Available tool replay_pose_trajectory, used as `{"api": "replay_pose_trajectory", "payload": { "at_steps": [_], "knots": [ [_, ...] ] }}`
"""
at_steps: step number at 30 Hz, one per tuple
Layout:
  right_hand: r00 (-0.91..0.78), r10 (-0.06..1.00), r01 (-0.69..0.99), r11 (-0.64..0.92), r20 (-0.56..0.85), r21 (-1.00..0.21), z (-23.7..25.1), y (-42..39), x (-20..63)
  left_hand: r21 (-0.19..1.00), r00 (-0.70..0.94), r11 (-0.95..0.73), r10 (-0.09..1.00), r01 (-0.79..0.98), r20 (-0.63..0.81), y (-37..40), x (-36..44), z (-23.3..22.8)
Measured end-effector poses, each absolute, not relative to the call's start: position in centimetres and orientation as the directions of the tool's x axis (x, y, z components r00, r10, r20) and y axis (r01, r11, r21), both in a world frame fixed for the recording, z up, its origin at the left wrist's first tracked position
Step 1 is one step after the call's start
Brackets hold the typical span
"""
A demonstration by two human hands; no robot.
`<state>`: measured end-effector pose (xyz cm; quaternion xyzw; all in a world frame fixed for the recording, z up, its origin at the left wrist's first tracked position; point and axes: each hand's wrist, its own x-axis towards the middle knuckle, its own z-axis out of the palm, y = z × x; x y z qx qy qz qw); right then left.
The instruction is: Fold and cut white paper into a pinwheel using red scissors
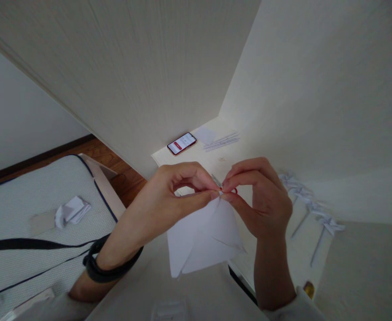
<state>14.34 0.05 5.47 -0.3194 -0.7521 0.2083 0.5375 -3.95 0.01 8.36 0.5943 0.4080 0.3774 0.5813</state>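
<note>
Pinching folded white paper (204, 236) at its top corner btwn both hands' fingers (212, 192); sheet hangs below.

No text can be read anywhere. The phone (181, 143) screen shows a red bar and lines, too small to make out.

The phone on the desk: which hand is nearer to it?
Left. The left hand sits just below the phone, pinching the folded paper; the right hand is farther right, on the same paper.
</note>
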Motion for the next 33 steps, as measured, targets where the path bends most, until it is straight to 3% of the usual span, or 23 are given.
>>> {"api": "replay_pose_trajectory", "payload": {
  "at_steps": [21, 33],
  "knots": [
    [-0.196, 0.735, 0.274, 0.676, 0.649, -0.684, 5.71, -0.28, 14.03, 0.942, 0.353, -0.270, 0.917, 0.199, 0.188, -0.37, -3.88, 8.74],
    [-0.168, 0.772, 0.314, 0.631, 0.613, -0.709, 6.07, -0.54, 13.90, 0.952, 0.339, -0.253, 0.923, 0.173, 0.183, -0.54, -4.03, 8.73]
  ]
}}
